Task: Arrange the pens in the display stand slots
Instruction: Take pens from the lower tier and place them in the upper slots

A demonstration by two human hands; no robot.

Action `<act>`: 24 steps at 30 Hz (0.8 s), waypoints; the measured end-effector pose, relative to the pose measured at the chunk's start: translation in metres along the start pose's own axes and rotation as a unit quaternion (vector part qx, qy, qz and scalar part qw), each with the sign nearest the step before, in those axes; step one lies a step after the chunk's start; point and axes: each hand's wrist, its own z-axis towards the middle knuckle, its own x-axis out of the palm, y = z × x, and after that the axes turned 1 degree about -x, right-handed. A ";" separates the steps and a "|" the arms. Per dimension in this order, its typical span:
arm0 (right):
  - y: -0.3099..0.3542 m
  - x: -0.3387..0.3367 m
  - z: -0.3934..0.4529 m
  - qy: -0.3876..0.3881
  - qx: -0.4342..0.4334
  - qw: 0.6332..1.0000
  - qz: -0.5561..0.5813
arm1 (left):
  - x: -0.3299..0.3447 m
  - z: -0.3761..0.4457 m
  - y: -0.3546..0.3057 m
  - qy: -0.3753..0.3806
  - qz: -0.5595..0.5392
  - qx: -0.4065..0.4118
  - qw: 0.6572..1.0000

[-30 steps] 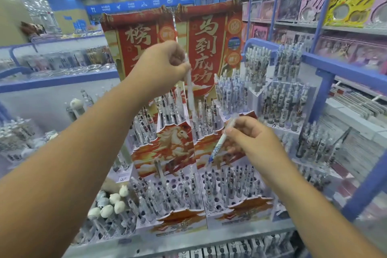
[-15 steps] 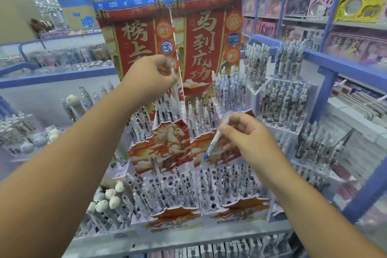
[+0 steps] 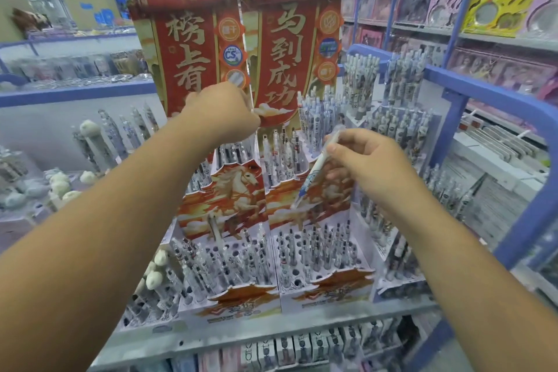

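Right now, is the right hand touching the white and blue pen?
Touching. The head view shows the right hand pinching the white and blue pen near its upper end, with the pen slanting down-left over the red horse display stand.

Both bare forearms reach away from the near edge toward the far middle. The left hand is farther and higher, knuckles up, fingers curled into a loose fist with the fingertips hidden. The right hand, nearer and lower, has thumb and fingers pinched together.
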 end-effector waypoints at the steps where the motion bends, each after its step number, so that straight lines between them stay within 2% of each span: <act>1: 0.003 -0.003 0.000 0.002 -0.001 1.000 0.004 | 0.001 0.000 0.001 -0.024 0.024 0.005 0.999; 4: 0.012 -0.016 0.002 -0.004 -0.007 1.000 0.009 | 0.003 0.002 0.007 -0.079 0.053 0.017 0.995; 8: 0.029 -0.033 0.008 -0.032 -0.028 0.999 -0.001 | 0.003 0.003 0.013 -0.002 -0.011 -0.015 1.000; 10: 0.038 -0.039 0.009 -0.037 -0.043 0.998 -0.026 | 0.003 0.003 0.012 -0.012 0.001 -0.010 1.000; 15: 0.058 -0.053 0.013 -0.055 -0.068 0.995 -0.046 | 0.009 -0.005 0.007 -0.116 -0.013 0.033 0.993; 19: 0.066 -0.060 0.015 -0.057 -0.069 0.994 -0.062 | 0.019 -0.028 -0.001 -0.216 -0.135 0.171 0.952; 21: 0.066 -0.064 0.013 -0.048 -0.061 0.993 -0.088 | 0.027 -0.045 -0.008 -0.188 -0.189 0.213 0.940; 24: 0.056 -0.068 0.007 -0.053 -0.046 0.990 -0.123 | 0.046 -0.060 -0.017 -0.076 -0.256 0.217 0.939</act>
